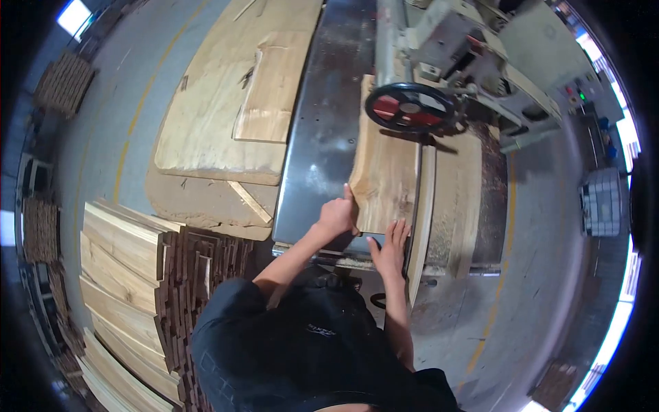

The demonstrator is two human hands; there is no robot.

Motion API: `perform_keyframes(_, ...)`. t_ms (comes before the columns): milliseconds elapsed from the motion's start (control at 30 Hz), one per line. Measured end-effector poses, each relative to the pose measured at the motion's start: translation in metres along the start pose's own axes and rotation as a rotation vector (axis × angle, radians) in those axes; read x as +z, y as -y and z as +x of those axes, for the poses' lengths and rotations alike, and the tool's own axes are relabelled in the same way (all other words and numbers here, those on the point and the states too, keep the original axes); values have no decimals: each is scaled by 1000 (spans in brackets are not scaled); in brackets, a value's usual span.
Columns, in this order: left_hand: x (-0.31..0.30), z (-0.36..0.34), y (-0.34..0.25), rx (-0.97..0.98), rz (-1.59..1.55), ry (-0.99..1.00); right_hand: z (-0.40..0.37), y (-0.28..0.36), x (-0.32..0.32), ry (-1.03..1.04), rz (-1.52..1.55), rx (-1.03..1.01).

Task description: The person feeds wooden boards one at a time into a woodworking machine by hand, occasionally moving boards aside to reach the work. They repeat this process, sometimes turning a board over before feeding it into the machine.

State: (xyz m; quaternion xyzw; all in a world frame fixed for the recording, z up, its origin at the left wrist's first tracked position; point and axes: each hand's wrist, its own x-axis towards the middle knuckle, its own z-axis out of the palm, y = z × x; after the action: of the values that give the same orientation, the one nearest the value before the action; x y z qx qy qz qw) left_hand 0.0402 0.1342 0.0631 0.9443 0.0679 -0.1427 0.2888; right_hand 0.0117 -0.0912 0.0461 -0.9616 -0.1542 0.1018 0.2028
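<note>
A pale wooden board point(388, 175) with a wavy natural left edge lies lengthwise on the metal machine table point(319, 165). Its far part runs beneath the machine. My left hand point(336, 215) is closed at the board's near left edge, with one finger stretched along the side; its other fingers are partly hidden. My right hand point(390, 255) rests on the near end, fingers extended on the wood and thumb apart. Just right of the board runs a narrow wooden strip point(423, 206), close beside my right hand.
A sawing machine point(453, 41) with a black handwheel point(410, 108) stands over the table. Left of it, a cut board point(268, 103) lies on a large wooden panel point(206, 123). Stacked planks point(123, 254) stand at the near left. Sawdust covers the table's right side.
</note>
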Motion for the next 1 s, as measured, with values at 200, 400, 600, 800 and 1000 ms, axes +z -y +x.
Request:
perform_keyframes(200, -24, 37, 16, -8, -117, -82, 65, -1, -7, -1, 52, 12)
perform_keyframes(400, -83, 80, 82, 28, -262, -781, 127, -11, -3, -51, 53, -9)
perform_keyframes(600, -175, 91, 190, -627, 36, -527, 193, -8, -11, -64, 2, 3)
perform_keyframes(800, -178, 88, 199, -636, 60, -430, 199, -8, -1, -270, 333, -26)
perform_keyframes(1000, -142, 28, 162, -657, 37, -323, 70, -4, 39, -289, 39, -84)
